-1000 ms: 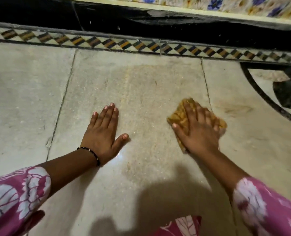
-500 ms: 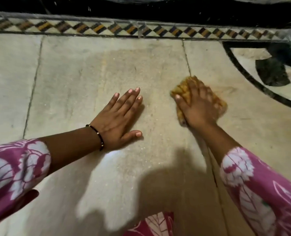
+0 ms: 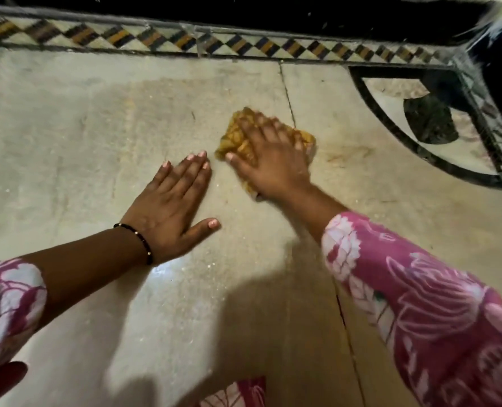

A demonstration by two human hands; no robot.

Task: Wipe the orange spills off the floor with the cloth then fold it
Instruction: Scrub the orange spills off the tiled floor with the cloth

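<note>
Right hand (image 3: pixel 273 160) flat on top of the cloth (image 3: pixel 238 136), fingers spread wide, pressing it down onto the floor (image 3: pixel 82 127). Not gripping it, just lying open over it. Cloth yellow-orange and bunched up, poking out past the fingertips and on the thumb side of the right hand, with a small bit showing under the wrist. A little blurry around this hand.

Left hand (image 3: pixel 170 207) flat on the bare floor too, open, fingers close together, thumb out to the side. Holding nothing. Just beside the right hand, fingertips near the cloth's edge but not touching it. Thin black bracelet (image 3: pixel 138 242) on the left wrist.

Faint orange smear (image 3: pixel 346 152) on the floor, just past the little-finger side of the right hand, close to the cloth. Thin crack line between tiles running from beyond the right hand's fingers and back under the arm.

Pink sleeves with white flowers (image 3: pixel 434 304) on both arms. Far ahead of both hands, a strip of diamond-pattern tiles (image 3: pixel 185 42). Off to the right of the right hand, a black curved line (image 3: pixel 390 124) set in the floor.
</note>
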